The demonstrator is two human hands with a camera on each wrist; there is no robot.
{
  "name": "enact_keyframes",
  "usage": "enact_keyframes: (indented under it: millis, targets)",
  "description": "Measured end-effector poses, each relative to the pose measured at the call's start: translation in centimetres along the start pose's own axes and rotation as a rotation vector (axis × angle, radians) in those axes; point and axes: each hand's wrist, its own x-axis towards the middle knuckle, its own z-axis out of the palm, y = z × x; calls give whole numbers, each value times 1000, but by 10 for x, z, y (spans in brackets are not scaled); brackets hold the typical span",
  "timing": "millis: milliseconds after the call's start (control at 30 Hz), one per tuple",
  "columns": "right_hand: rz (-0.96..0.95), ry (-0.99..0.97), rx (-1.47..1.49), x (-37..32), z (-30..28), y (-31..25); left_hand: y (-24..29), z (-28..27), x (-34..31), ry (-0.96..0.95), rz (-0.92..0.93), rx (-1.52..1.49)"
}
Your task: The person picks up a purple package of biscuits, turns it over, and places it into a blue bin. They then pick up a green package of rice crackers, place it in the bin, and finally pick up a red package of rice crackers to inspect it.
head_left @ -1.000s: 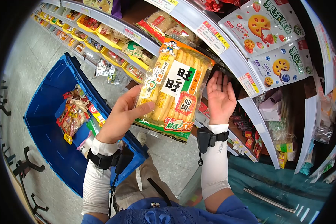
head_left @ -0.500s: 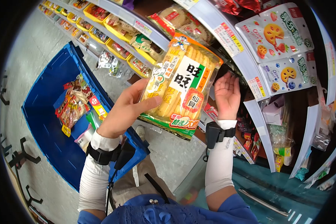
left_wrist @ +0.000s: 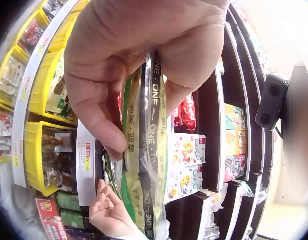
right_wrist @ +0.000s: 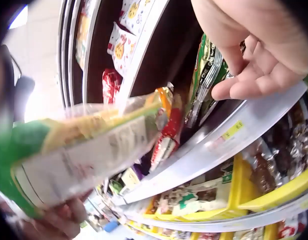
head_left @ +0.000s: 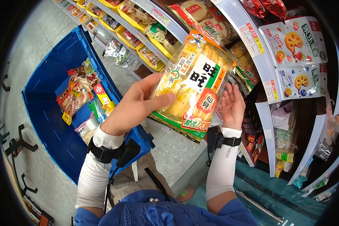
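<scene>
Slippage threatened, we judged, because our left hand (head_left: 133, 107) pinched only one edge of the rectangular yellow-and-clear plastic cracker packet (head_left: 196, 86), our loosely curved right hand (head_left: 233, 108) gripping nothing.

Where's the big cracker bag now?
In the head view, the cracker bag is right of centre, gripped by the left hand, with the blue basket to its left and the right hand on its right.

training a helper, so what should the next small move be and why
Probably swing the left hand leftward, bringing the cracker bag over the blue crate: the bag is already gripped between thumb and fingers, the crate stands open on that side, and other snack packs lie in it.
</scene>
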Motion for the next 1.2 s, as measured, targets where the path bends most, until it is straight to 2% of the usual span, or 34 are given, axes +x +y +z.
enact_keyframes:
  millis: [200, 333, 400, 467, 567, 633, 667, 733, 767, 867, 900, 933, 1000, 1067, 1133, 1167, 1200]
  targets:
    - [-166, 37, -165, 19, -6, 7, -2, 12, 1, -54, 49, -15]
    - [-318, 44, -166, 9, -5, 19, -6, 23, 9, -95, 40, -30]
    - [-390, -25, -53, -14, -8, 21, -7, 27, 14, -111, 48, -29]
    - [-303, -123, -31, -50, -3, 10, -8, 31, 19, -162, 23, -88]
    - [-220, -109, 125, -81, -10, 20, -13, 38, 34, -162, 40, -59]
    - [-144, 4, 267, -100, -13, 19, -17, 41, 47, -190, 68, -9]
    - [-144, -3, 269, -107, -21, 18, -17, 44, 51, -187, 73, -6]
    - [-130, -449, 170, -115, -31, 13, -15, 52, 60, -217, 53, -46]
    - [-173, -365, 107, -117, -28, 15, -19, 55, 67, -240, 66, -35]
    - [-207, -355, -38, -113, -27, 11, -22, 65, 86, -283, 44, -41]
    - [-177, -379, 124, -109, -25, 6, -22, 67, 94, -297, 72, 19]
    - [-178, -380, 124, -105, -21, 3, -22, 69, 102, -297, 73, 19]
    - [-223, -229, 160, -98, -12, 0, -21, 74, 113, -271, 81, -98]
    - [-231, -233, 239, -86, -8, -4, -19, 71, 115, -224, 20, -87]
    - [-252, -203, 301, -75, -3, -7, -18, 72, 111, -97, -28, -115]
    - [-264, -229, 307, -68, -5, -5, -19, 73, 107, -20, 3, -75]
    - [-267, -228, 309, -64, -2, -6, -22, 74, 106, -22, 3, -73]
